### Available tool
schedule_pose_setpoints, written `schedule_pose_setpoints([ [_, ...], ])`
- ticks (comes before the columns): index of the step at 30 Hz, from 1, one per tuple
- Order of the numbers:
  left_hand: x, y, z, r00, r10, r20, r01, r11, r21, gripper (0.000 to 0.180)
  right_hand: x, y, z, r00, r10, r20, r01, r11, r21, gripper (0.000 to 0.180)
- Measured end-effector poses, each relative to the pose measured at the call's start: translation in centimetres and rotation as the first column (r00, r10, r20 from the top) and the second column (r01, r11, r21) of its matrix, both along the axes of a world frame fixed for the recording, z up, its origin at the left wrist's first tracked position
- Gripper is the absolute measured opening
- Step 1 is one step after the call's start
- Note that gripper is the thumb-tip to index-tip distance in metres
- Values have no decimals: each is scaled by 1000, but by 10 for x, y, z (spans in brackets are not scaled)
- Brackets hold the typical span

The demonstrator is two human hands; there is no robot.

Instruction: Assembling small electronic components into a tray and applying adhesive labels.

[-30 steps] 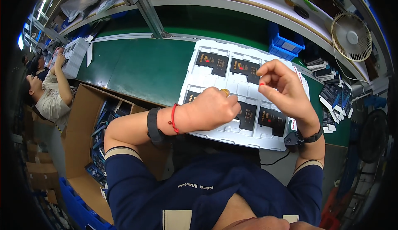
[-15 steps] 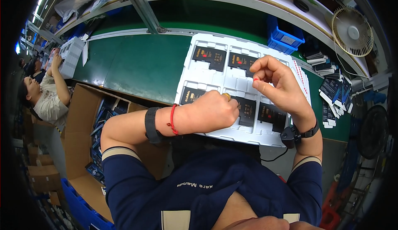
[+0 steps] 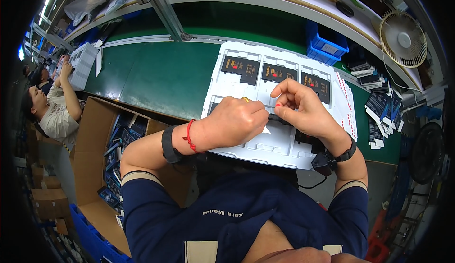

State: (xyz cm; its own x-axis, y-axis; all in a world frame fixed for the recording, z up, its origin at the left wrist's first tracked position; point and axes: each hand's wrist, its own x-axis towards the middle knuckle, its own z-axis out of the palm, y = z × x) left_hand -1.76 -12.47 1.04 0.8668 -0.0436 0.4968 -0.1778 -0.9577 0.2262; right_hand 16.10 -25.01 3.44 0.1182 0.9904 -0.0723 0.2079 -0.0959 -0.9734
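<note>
A white moulded tray (image 3: 218,90) lies before me, with black flat batteries in its pockets. Three in the far row, at the left (image 3: 240,70), middle (image 3: 279,73) and right (image 3: 316,86), bear small red marks. My left hand (image 3: 237,120) is closed over the near row, on a battery (image 3: 277,118) that shows only as a dark edge beside its fingers. My right hand (image 3: 303,106) faces it with curled fingers, a tiny red sticker (image 3: 278,105) at its thumb tip. Another near-row battery (image 3: 303,138) is partly hidden under my right wrist.
Sheets with red marks (image 3: 348,104) lie at the tray's right, by dark packages (image 3: 381,104). Blue bins (image 3: 327,45) and a fan (image 3: 403,40) stand beyond. At left are an open carton (image 3: 92,154) of dark boxes and a person (image 3: 54,101) at the bench.
The near-row middle battery has been lifted from its pocket, baring white tray. My left hand has moved slightly left; my right hand has come down and left, uncovering the far-right battery.
</note>
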Motion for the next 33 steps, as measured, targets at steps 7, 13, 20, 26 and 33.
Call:
schedule_pose_setpoints([
  [7, 1, 0, -1, 1000, 15, 17, -15, 1000, -10, 10, -4, 2, -1, 1000, 24, 2, -24, 997, -67, 25],
  [13, 1, 0, 0, 1000, 25, 14, -24, 999, -26, 9, -4, 3, -5, 1000, 18, 23, -17, 998, -56, 28],
  [20, 3, -1, 0, 1000, 20, 11, -19, 999, -38, 9, -4, 1, -2, 990, 9, 137, -1, 998, -60, 33],
  [26, 1, 1, 0, 1000, 22, 11, -21, 999, -29, 9, -12, -6, 14, 757, -151, 636, -40, 961, 275, 29],
  [33, 2, 0, 1, 1000, 26, -9, -27, 999, -28, 9, -25, -12, 10, 457, -289, 841, -243, 869, 430, 7],
])
